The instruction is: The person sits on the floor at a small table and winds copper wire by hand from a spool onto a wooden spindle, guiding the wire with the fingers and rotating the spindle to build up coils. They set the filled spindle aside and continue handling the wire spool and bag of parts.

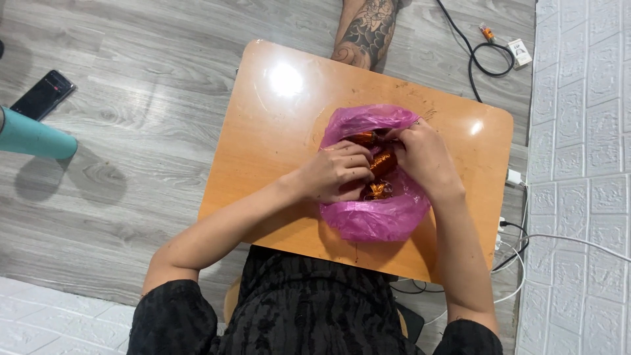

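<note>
A pink plastic bag (371,220) lies open on a small orange wooden table (276,138). Inside it are several shiny orange copper-coloured wire spools (383,163). My left hand (335,174) reaches into the bag from the left, fingers curled around a spool. On the right side of the bag's mouth, my right hand (424,154) pinches the bag's upper edge and touches the spools. Both hands meet over the bag's opening and hide part of what is in it.
A tattooed leg of another person (367,29) stands at the table's far edge. A black phone (43,94) and a teal cylinder (36,137) lie on the grey floor at left. Cables and chargers (490,56) run along the white wall at right.
</note>
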